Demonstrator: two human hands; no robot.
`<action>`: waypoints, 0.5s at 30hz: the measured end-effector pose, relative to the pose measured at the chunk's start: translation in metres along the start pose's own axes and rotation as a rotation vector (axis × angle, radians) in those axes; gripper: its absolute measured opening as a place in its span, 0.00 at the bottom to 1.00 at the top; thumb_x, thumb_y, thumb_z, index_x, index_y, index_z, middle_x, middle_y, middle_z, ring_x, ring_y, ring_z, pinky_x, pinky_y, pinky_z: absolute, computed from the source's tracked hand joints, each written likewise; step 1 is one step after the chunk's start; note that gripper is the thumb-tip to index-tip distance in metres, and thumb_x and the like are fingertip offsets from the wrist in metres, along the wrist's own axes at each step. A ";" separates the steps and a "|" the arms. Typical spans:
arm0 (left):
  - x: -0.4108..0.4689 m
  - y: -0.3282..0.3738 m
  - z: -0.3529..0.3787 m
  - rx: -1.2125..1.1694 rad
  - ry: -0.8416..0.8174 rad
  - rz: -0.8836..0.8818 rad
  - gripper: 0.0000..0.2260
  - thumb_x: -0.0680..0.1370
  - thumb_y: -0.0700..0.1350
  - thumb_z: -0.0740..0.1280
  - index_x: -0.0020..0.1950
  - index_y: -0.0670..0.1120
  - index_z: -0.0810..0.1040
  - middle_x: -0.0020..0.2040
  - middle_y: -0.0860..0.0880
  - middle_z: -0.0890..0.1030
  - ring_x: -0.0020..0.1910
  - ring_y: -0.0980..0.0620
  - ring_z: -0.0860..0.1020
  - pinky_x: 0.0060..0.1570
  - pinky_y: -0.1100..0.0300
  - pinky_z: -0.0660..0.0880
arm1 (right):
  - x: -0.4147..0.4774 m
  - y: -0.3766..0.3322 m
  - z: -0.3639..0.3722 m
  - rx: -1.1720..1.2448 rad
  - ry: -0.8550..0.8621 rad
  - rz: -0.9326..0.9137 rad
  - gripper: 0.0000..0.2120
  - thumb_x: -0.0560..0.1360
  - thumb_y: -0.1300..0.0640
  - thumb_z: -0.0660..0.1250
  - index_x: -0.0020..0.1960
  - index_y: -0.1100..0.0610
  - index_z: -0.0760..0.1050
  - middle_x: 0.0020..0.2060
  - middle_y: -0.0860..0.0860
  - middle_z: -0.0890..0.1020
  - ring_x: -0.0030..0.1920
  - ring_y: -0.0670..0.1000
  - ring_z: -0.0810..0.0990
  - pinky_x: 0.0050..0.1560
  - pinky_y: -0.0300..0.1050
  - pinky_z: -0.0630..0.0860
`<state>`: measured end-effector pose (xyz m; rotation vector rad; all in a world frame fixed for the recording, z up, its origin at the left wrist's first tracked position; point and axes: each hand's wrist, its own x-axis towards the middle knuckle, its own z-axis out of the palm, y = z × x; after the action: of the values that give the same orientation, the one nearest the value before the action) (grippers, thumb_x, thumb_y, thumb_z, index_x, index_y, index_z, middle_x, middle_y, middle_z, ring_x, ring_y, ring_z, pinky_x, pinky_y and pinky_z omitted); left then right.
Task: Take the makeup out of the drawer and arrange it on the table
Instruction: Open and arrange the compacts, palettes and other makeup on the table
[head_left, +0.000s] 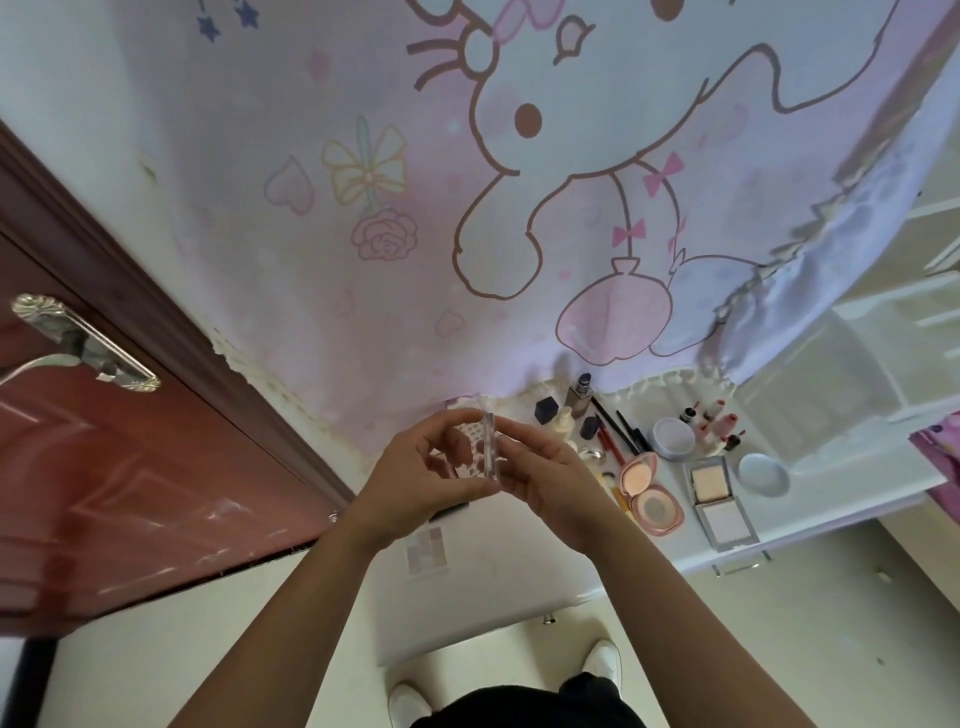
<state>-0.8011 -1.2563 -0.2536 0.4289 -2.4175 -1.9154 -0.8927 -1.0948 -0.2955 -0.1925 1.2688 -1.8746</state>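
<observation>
Clear slim tube (489, 447) upright, long axis vertical, pinched between curled fingers of left hand (415, 467) and right hand (550, 483). Table (841, 467) beyond right fingertips; right hand nearer.

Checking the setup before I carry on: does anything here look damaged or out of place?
The wall edge along the door frame looks chipped and ragged. On the table, the pink round compact and the square powder compact lie open; nothing looks spilled.
</observation>
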 end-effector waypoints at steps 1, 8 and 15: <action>-0.001 0.001 -0.001 0.045 0.007 0.008 0.30 0.62 0.50 0.82 0.62 0.61 0.78 0.43 0.58 0.77 0.37 0.56 0.75 0.42 0.61 0.76 | -0.001 -0.001 -0.001 0.004 -0.013 0.009 0.15 0.82 0.60 0.64 0.67 0.57 0.78 0.60 0.66 0.80 0.55 0.58 0.81 0.59 0.50 0.79; -0.010 0.001 0.000 0.174 0.056 0.071 0.29 0.63 0.44 0.83 0.58 0.59 0.76 0.53 0.58 0.76 0.44 0.56 0.77 0.43 0.59 0.80 | -0.007 -0.008 -0.005 -0.070 -0.101 0.058 0.22 0.74 0.59 0.73 0.68 0.58 0.77 0.59 0.66 0.81 0.62 0.66 0.80 0.67 0.59 0.75; -0.005 -0.001 -0.001 -0.052 0.101 -0.032 0.24 0.66 0.46 0.81 0.59 0.50 0.78 0.54 0.50 0.83 0.51 0.51 0.81 0.47 0.57 0.80 | -0.006 -0.019 -0.004 -0.251 -0.019 0.020 0.16 0.72 0.60 0.71 0.60 0.60 0.81 0.48 0.64 0.85 0.48 0.59 0.84 0.52 0.50 0.82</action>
<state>-0.7958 -1.2561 -0.2536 0.5503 -2.3074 -1.9142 -0.9014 -1.0856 -0.2803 -0.3286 1.4859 -1.6887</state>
